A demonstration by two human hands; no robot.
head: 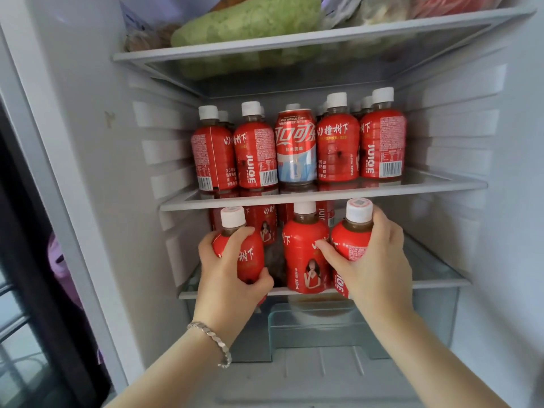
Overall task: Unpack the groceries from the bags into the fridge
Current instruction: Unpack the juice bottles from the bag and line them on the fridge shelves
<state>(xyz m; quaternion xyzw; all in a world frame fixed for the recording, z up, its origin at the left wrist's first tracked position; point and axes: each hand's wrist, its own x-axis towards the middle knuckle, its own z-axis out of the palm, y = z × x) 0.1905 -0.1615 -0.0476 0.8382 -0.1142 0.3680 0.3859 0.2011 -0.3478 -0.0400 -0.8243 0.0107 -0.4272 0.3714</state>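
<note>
I am looking into an open fridge. My left hand is wrapped around a red juice bottle with a white cap at the front left of the lower glass shelf. My right hand grips another red juice bottle at the front right of that shelf. Between the two stands a third red bottle, touched by my right fingertips. More red bottles stand behind them, partly hidden.
The middle shelf carries several red juice bottles and a cola can. The top shelf holds a green cabbage and bagged food. A clear drawer sits below. The dark door edge is at left.
</note>
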